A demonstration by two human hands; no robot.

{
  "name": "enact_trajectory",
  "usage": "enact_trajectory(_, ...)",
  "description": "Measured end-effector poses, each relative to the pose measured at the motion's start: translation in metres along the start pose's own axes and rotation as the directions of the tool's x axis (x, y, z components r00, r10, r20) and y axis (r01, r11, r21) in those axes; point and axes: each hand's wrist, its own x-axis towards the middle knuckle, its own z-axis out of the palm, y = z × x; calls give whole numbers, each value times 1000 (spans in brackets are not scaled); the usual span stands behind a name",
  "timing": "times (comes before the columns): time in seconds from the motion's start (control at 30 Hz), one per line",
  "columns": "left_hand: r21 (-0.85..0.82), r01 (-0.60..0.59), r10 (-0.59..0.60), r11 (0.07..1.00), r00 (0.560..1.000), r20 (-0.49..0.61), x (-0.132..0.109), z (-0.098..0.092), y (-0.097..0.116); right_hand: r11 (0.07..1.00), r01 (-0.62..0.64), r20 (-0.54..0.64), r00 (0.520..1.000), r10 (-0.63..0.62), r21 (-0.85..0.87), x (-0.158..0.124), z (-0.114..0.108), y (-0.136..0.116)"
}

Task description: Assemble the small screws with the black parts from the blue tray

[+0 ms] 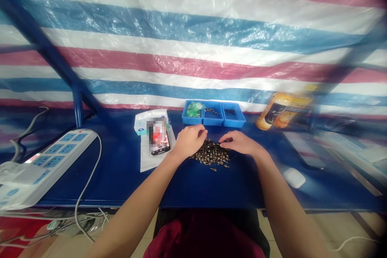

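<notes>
A heap of small brass-coloured metal parts (213, 155), perhaps screws or fittings, lies on the blue table. My left hand (190, 139) is over the heap's left edge, thumb and fingers curled together; anything in them is too small to make out. On the other side, my right hand (238, 143) reaches in from the right with its fingertips drawn together at the heap, and their contents cannot be made out either. Just beyond both hands stands a blue three-part tray (213, 123). Its left compartment has green pieces (195, 109), its middle one small dark metal parts (211, 111).
Left of my hands, a phone (161, 149) leans on a white packet (148, 161). A power strip (57, 157) with a cable is at far left. Toward the right are orange bottles (273, 111), a white case (294, 177) and a flat grey device (304, 151). Striped sheeting (193, 48) hangs behind.
</notes>
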Motion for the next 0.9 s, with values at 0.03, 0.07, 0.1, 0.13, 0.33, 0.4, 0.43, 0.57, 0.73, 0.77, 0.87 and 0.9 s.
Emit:
enact_trajectory(0.03, 4, -5, 5, 1000, 1000, 5, 0, 1, 0, 1000, 0, 6, 1000, 0, -8, 0, 0, 0)
enact_trajectory(0.07, 8, -10, 10, 1000, 1000, 8, 0, 1, -1, 1000, 3, 7, 1000, -3, -9, 0, 0, 1)
enact_trajectory(0.1, 10, -15, 15, 1000, 1000, 10, 0, 2, -1, 1000, 5, 3, 1000, -5, -8, 0, 1, 1)
enact_trajectory(0.13, 11, -19, 19, 1000, 1000, 11, 0, 2, -1, 1000, 8, -6, 1000, -8, -6, 1, 2, 1)
enact_trajectory(0.33, 11, -27, 27, 1000, 1000, 4, -1, 3, -1, 999, 47, -109, 993, -46, 5, 3, 7, -1)
enact_trajectory(0.4, 7, -31, 31, 999, 1000, 3, -1, 2, 0, 998, 52, -143, 989, -46, 35, 3, 7, -2)
enact_trajectory(0.43, 4, -33, 33, 999, 999, 4, -1, 2, 0, 997, 52, -162, 986, -42, 60, 3, 7, -2)
enact_trajectory(0.57, 11, -61, 61, 998, 998, 5, -1, 2, 1, 970, 101, -217, 975, -52, 221, 7, 7, -4)
enact_trajectory(0.73, 22, -101, 100, 995, 995, 30, -2, 3, 2, 910, 168, -284, 957, -58, 380, 12, 11, -8)
enact_trajectory(0.77, 6, -111, 111, 994, 993, 31, -2, 4, 3, 893, 169, -284, 958, -49, 416, 13, 12, -10)
enact_trajectory(0.87, -18, -153, 153, 988, 988, 7, -2, 3, 5, 823, 164, -250, 968, -27, 544, 15, 18, -16)
enact_trajectory(0.9, -12, -171, 171, 985, 985, -7, -3, 2, 6, 797, 160, -242, 970, -18, 583, 15, 20, -18)
